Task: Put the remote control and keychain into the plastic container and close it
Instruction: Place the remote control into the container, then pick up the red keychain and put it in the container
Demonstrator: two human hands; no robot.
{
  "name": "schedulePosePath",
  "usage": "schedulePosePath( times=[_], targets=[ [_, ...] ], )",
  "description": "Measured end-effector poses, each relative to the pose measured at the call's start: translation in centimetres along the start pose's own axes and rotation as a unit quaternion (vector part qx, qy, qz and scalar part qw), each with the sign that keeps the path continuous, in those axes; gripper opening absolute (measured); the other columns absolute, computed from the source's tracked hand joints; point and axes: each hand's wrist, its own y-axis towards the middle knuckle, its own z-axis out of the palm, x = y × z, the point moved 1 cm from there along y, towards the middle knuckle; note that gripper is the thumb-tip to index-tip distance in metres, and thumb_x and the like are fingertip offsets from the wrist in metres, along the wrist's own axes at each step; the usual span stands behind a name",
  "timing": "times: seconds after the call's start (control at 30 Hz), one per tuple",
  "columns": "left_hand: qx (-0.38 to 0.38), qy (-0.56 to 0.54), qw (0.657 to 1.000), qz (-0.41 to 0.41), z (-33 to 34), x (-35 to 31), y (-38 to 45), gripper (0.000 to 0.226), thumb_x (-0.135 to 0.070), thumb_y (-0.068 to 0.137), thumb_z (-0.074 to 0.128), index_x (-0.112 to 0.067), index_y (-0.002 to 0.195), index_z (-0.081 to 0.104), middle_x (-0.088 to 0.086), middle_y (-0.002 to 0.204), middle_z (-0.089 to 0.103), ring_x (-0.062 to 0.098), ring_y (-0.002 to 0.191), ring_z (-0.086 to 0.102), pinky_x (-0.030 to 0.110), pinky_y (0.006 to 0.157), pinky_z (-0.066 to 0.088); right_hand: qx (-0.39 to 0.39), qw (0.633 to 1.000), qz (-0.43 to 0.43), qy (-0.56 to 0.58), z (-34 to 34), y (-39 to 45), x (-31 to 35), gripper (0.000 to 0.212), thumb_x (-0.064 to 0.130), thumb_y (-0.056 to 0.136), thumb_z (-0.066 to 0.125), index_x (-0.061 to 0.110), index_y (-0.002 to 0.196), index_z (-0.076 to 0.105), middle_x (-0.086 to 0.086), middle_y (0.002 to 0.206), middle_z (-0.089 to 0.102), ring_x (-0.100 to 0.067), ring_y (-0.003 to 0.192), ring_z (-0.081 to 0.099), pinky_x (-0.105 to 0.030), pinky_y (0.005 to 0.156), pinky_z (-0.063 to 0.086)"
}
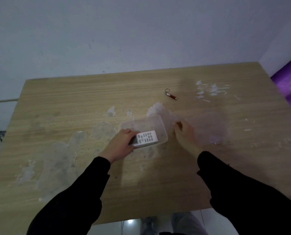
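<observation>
White and studded with small grey buttons, the remote control (146, 138) lies tilted across the near rim of the plastic container (160, 123), its button end over the tub's inside and its near end in the left hand (120, 144). That hand's fingers are wrapped round the remote's lower end, clamped on it from above. The container itself is a clear, shallow rectangular tub standing open on the wooden table (73, 102), roughly at the middle of the scene.

At three o'clock from the tub, just beside it, the right hand (184, 135) rests with curled fingers on the edge of the translucent lid (207, 128), which appears to lie flat on the table (it is blurred and nearly see-through, so its outline is hard to trace). The thumb and fingers look pinched on the lid's left edge, though the blur leaves the hold uncertain.

At about one o'clock from the container, well apart from it and farther up the table, lies the keychain (171, 94): a small dark red barrel with a metal ring at its upper left end. It lies flat on the wood, touched by neither hand.

Both arms wear black sleeves (83, 189). The tabletop is pale wood grain, marked with whitish scuffed patches. A pale wall (124, 31) stands beyond the far edge, and something purple (288, 82) shows at two o'clock.
</observation>
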Motion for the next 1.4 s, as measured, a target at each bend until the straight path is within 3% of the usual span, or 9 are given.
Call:
schedulePosePath(
  times=[0.07, 0.17, 0.3, 0.53, 0.73, 0.97, 1.2, 1.3, 1.4],
  targets=[
    [-0.01, 0.008, 1.0, -0.002, 0.5, 0.1, -0.1, 0.055, -0.013, 0.084, 0.058, -0.015, 0.137, 0.042, 0.011, 0.118, 0.057, 0.027, 0.11, 0.05, 0.034, 0.093, 0.042, -0.02, 0.999, -0.036, -0.013, -0.5, 2.7, 1.5, 0.005, 0.011, 0.085, 0.056, 0.014, 0.085, 0.06, -0.01, 0.086, 0.064, -0.025, 0.079, 0.057, -0.031, 0.068, 0.042],
    [-0.035, 0.002, 0.999, 0.004, 1.1, 0.1, -0.5, 0.052, -0.025, 0.088, 0.058, -0.015, 0.136, 0.044, 0.009, 0.119, 0.059, 0.025, 0.108, 0.052, 0.033, 0.092, 0.043, -0.018, 0.992, -0.072, -0.101, -0.5, 7.1, 3.0, 0.029, 0.002, 0.081, 0.057, 0.0, 0.109, 0.057, -0.024, 0.112, 0.059, -0.036, 0.105, 0.052, -0.038, 0.092, 0.04],
    [-0.055, -0.014, 0.998, 0.0, 1.4, -0.1, -0.5, 0.056, -0.035, 0.086, 0.062, -0.017, 0.136, 0.044, 0.006, 0.122, 0.059, 0.022, 0.11, 0.052, 0.031, 0.093, 0.042, 0.029, 0.971, -0.083, -0.22, -0.2, 11.5, 3.6, 0.039, 0.006, 0.082, 0.054, 0.002, 0.121, 0.052, -0.025, 0.125, 0.051, -0.04, 0.116, 0.044, -0.045, 0.102, 0.037],
    [-0.052, -0.027, 0.998, -0.023, 1.7, -0.1, -0.6, 0.059, -0.036, 0.085, 0.063, -0.019, 0.137, 0.042, 0.004, 0.13, 0.056, 0.02, 0.117, 0.05, 0.032, 0.099, 0.043, 0.016, 0.932, -0.124, -0.34, -0.2, 12.7, 3.1, 0.028, 0.009, 0.085, 0.048, 0.004, 0.112, 0.053, -0.021, 0.12, 0.051, -0.039, 0.11, 0.045, -0.047, 0.091, 0.042],
    [-0.09, -0.131, 0.986, -0.048, 0.9, -0.7, 0.1, 0.058, -0.04, 0.084, 0.065, -0.025, 0.136, 0.042, 0.002, 0.13, 0.055, 0.016, 0.12, 0.048, 0.026, 0.096, 0.04, -0.016, 0.95, -0.212, -0.228, -0.4, 10.5, 4.4, 0.006, 0.006, 0.083, 0.055, 0.005, 0.087, 0.06, -0.019, 0.093, 0.065, -0.038, 0.088, 0.058, -0.045, 0.078, 0.043],
    [-0.169, -0.135, 0.975, -0.059, 0.4, -2.3, 2.2, 0.041, -0.016, 0.084, 0.062, -0.014, 0.124, 0.054, 0.009, 0.125, 0.06, 0.024, 0.116, 0.054, 0.025, 0.095, 0.036, 0.062, 0.905, -0.236, -0.349, 1.0, 7.0, 1.7, 0.025, 0.022, 0.088, 0.057, 0.01, 0.11, 0.056, -0.014, 0.113, 0.058, -0.035, 0.107, 0.05, -0.043, 0.084, 0.039],
    [-0.21, -0.134, 0.967, -0.056, 0.5, -3.1, 2.8, 0.044, -0.008, 0.085, 0.058, -0.011, 0.128, 0.051, 0.011, 0.129, 0.057, 0.026, 0.119, 0.052, 0.033, 0.101, 0.04, 0.05, 0.935, -0.28, -0.211, 0.3, 4.8, 4.0, 0.011, 0.008, 0.087, 0.057, 0.002, 0.096, 0.061, -0.019, 0.098, 0.061, -0.034, 0.091, 0.056, -0.041, 0.076, 0.046],
    [-0.217, -0.121, 0.968, -0.036, -0.2, -3.3, 3.8, 0.048, -0.008, 0.084, 0.059, -0.011, 0.131, 0.049, 0.012, 0.131, 0.055, 0.026, 0.121, 0.049, 0.038, 0.104, 0.04, 0.098, 0.903, -0.377, -0.181, 0.3, 3.1, 6.7, 0.009, 0.007, 0.086, 0.06, 0.002, 0.094, 0.063, -0.017, 0.096, 0.062, -0.031, 0.091, 0.057, -0.035, 0.079, 0.045],
    [-0.225, -0.121, 0.966, -0.037, -0.6, -2.9, 4.4, 0.023, -0.006, 0.083, 0.06, -0.009, 0.106, 0.065, 0.013, 0.112, 0.065, 0.027, 0.106, 0.057, 0.033, 0.089, 0.043, 0.152, 0.865, -0.438, -0.193, 0.7, 1.9, 8.2, 0.01, 0.008, 0.087, 0.061, 0.001, 0.094, 0.062, -0.015, 0.094, 0.063, -0.027, 0.087, 0.058, -0.035, 0.078, 0.049]
  ],
)
